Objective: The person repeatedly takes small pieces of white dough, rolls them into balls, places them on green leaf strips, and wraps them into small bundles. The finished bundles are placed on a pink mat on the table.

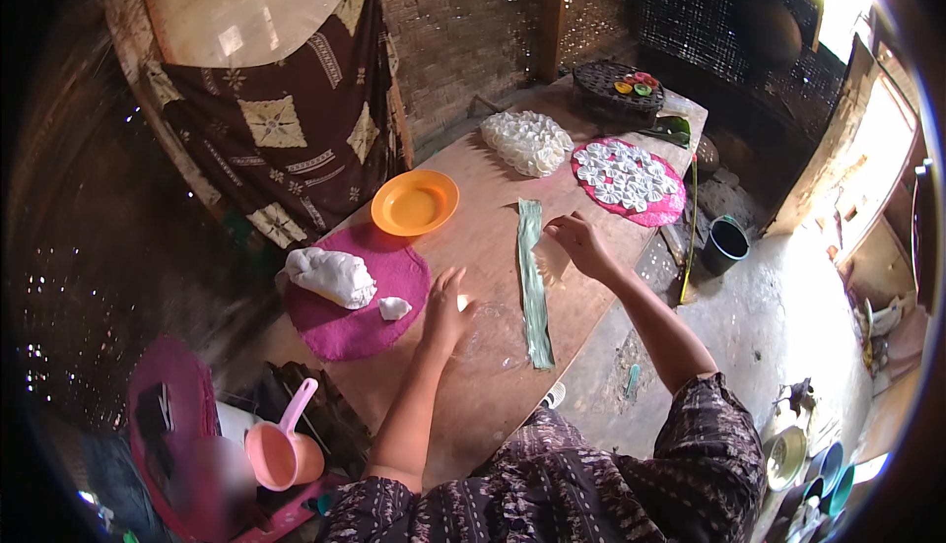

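Observation:
My left hand (446,308) is over the table, fingers curved, by a small whitish piece (463,302) that it partly hides; whether it grips it cannot be told. Below it lies a clear plastic sheet (494,336). My right hand (575,236) is bent with fingertips together, just right of a long green leaf strip (533,277); nothing is plainly visible between its fingers. Left of my left hand, a magenta round mat (325,336) bears a big lump of white dough (332,275) and a small dough piece (394,308). An orange plate (415,203) stands beyond the mat.
At the table's far side are a heap of white ruffled pieces (526,142), a pink mat (661,210) with white flower-like pieces (628,173), and a dark woven basket (613,99) with small coloured cups. A pink dipper (273,454) stands lower left; a black bucket (726,246) is on the floor.

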Action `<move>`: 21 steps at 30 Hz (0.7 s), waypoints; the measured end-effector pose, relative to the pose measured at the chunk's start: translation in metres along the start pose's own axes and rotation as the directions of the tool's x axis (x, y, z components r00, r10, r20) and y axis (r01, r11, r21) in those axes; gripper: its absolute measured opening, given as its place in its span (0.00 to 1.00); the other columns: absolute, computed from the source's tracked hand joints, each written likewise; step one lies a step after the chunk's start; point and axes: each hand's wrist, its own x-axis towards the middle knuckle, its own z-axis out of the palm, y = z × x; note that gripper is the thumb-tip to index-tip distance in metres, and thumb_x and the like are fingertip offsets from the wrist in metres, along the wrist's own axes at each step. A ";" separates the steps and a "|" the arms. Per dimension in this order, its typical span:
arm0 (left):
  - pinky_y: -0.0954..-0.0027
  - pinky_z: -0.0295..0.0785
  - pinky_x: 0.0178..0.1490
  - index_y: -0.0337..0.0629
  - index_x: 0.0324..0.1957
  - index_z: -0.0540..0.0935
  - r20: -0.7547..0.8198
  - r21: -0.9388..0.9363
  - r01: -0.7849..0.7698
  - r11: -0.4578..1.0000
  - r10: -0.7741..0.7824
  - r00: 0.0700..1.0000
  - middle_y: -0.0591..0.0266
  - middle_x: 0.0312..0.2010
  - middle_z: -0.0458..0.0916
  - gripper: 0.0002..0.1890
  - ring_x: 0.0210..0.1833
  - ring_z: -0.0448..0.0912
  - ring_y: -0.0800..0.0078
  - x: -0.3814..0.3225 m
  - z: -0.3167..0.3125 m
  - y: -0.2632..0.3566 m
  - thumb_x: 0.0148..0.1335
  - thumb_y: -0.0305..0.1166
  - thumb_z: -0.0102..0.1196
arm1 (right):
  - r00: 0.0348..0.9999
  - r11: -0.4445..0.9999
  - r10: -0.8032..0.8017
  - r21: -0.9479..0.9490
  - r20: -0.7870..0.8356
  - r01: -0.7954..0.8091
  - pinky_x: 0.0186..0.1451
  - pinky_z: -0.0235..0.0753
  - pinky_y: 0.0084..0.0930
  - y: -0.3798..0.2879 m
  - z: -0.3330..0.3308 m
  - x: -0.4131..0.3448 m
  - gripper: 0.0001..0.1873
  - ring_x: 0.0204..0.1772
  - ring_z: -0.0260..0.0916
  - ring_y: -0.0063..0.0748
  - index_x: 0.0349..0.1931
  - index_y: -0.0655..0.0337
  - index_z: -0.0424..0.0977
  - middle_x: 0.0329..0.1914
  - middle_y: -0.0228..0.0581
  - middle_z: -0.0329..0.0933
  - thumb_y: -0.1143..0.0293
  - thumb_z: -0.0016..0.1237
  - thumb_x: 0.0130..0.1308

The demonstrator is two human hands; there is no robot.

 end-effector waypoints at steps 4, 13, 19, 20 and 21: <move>0.63 0.71 0.62 0.30 0.61 0.71 0.425 -0.896 0.392 -0.207 -0.151 0.892 0.53 0.57 0.78 0.38 0.56 0.78 0.64 -0.011 0.002 0.043 0.63 0.57 0.55 | 0.983 0.838 0.141 0.514 0.114 -0.180 0.43 0.72 0.27 -0.043 0.029 -0.023 0.19 0.38 0.71 0.23 0.43 0.66 0.78 0.30 0.33 0.76 0.57 0.43 0.75; 0.71 0.74 0.53 0.39 0.51 0.78 0.487 -0.866 0.490 -0.101 -0.394 0.779 0.62 0.45 0.81 0.19 0.49 0.79 0.75 -0.037 0.001 0.078 0.64 0.41 0.60 | 0.992 0.956 0.126 0.269 -0.019 -0.116 0.44 0.74 0.32 -0.056 0.061 -0.049 0.19 0.42 0.77 0.38 0.45 0.69 0.79 0.39 0.48 0.77 0.59 0.50 0.70; 0.76 0.76 0.45 0.35 0.42 0.81 0.342 -0.931 0.363 -0.035 -0.424 0.839 0.64 0.39 0.83 0.07 0.39 0.81 0.80 -0.043 0.014 0.076 0.64 0.26 0.59 | 0.983 0.939 0.181 0.299 -0.006 -0.171 0.42 0.74 0.30 -0.059 0.062 -0.051 0.20 0.40 0.77 0.35 0.44 0.69 0.79 0.37 0.47 0.79 0.57 0.50 0.70; 0.75 0.75 0.44 0.35 0.42 0.81 0.338 -0.935 0.350 -0.049 -0.421 0.842 0.64 0.38 0.83 0.06 0.39 0.80 0.80 -0.044 0.015 0.076 0.64 0.26 0.59 | 0.982 0.936 0.191 0.303 -0.014 -0.178 0.41 0.74 0.30 -0.059 0.063 -0.052 0.20 0.39 0.77 0.34 0.44 0.69 0.79 0.35 0.46 0.79 0.57 0.50 0.70; 0.75 0.75 0.44 0.36 0.41 0.82 0.318 -0.940 0.340 -0.027 -0.436 0.842 0.64 0.38 0.84 0.06 0.39 0.80 0.80 -0.044 0.016 0.076 0.64 0.26 0.59 | 0.981 0.928 0.193 0.328 -0.015 -0.178 0.41 0.74 0.29 -0.058 0.064 -0.052 0.20 0.38 0.76 0.32 0.43 0.69 0.79 0.34 0.44 0.79 0.56 0.50 0.70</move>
